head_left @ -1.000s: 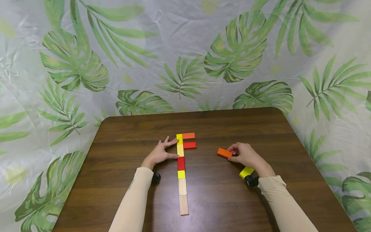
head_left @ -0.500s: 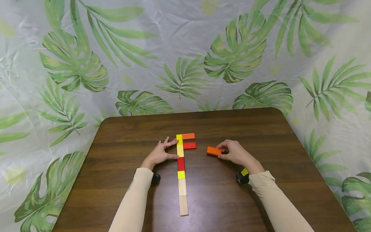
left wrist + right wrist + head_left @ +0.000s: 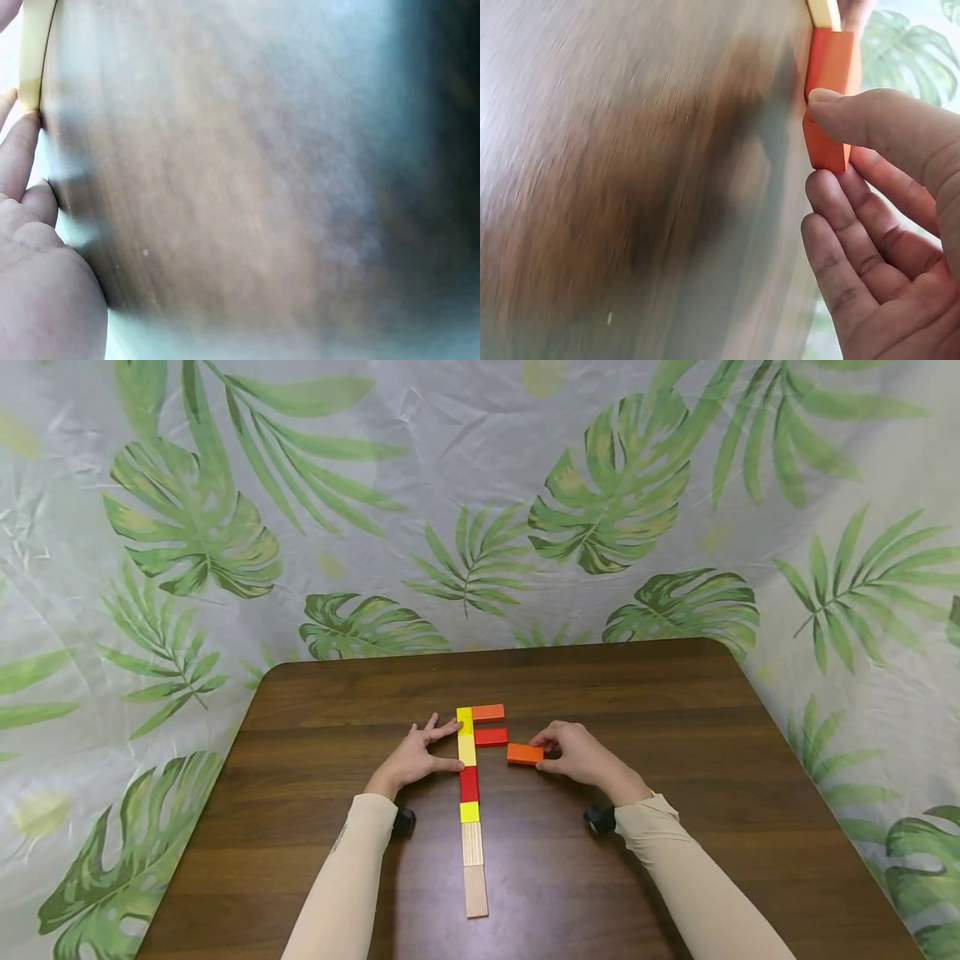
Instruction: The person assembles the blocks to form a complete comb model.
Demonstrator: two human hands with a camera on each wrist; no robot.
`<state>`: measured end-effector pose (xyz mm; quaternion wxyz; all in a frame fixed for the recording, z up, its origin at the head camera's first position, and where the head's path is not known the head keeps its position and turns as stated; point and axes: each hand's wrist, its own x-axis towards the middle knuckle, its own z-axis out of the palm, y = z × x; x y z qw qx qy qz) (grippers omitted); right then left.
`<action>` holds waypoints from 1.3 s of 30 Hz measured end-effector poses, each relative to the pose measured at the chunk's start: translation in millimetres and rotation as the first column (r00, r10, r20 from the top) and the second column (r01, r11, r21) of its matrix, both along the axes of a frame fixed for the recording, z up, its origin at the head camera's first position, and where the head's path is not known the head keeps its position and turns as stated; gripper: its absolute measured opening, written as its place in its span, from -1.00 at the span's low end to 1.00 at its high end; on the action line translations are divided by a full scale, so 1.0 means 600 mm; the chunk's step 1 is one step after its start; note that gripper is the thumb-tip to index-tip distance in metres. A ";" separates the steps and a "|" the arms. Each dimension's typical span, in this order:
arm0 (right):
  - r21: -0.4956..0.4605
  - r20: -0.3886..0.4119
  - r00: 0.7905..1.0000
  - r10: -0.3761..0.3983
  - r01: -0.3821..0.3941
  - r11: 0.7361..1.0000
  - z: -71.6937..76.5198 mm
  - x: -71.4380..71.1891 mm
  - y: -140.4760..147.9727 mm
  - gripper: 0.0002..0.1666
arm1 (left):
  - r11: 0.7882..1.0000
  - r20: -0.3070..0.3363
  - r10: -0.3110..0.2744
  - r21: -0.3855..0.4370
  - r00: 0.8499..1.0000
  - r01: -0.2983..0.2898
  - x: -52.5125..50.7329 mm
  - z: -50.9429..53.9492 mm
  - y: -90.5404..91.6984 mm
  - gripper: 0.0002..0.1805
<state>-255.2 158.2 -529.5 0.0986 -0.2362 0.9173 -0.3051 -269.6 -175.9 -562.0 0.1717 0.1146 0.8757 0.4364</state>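
My right hand [image 3: 581, 756] pinches an orange wooden block [image 3: 525, 753] by its right end, between thumb and fingers. In the right wrist view the thumb presses on the near face of that orange block [image 3: 829, 142]. Its left end lies just right of a column of flat blocks, below a red block [image 3: 491, 737]. My left hand [image 3: 411, 757] rests on the table with fingers spread; its index fingertip touches the top yellow block [image 3: 465, 722] and its thumb tip reaches the red block [image 3: 468, 785] in the column. A pale yellow block [image 3: 467, 750] lies between them.
Lower in the column come a small yellow block [image 3: 469, 812] and two plain wood blocks, one being the bottom block [image 3: 476, 892]. Another orange block [image 3: 488, 712] juts right from the top. The brown table [image 3: 315, 860] meets a leaf-printed curtain [image 3: 480, 485] behind.
My right hand has carried the orange block leftward toward the column, turning it more level. The yellow block on the right is now almost wholly hidden by the right forearm. My left hand stays put.
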 end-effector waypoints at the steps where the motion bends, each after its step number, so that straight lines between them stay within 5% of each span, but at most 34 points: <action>1: -0.001 0.007 1.000 -0.002 0.002 1.000 0.000 0.000 -0.005 -0.65 | 1.000 0.002 0.000 -0.002 1.000 0.000 0.000 0.000 0.000 -0.13; 39: 0.042 0.016 0.999 0.037 -0.037 0.998 -0.012 0.001 -0.089 -0.62 | 1.000 0.001 0.000 -0.016 1.000 0.000 0.001 0.003 0.001 -0.14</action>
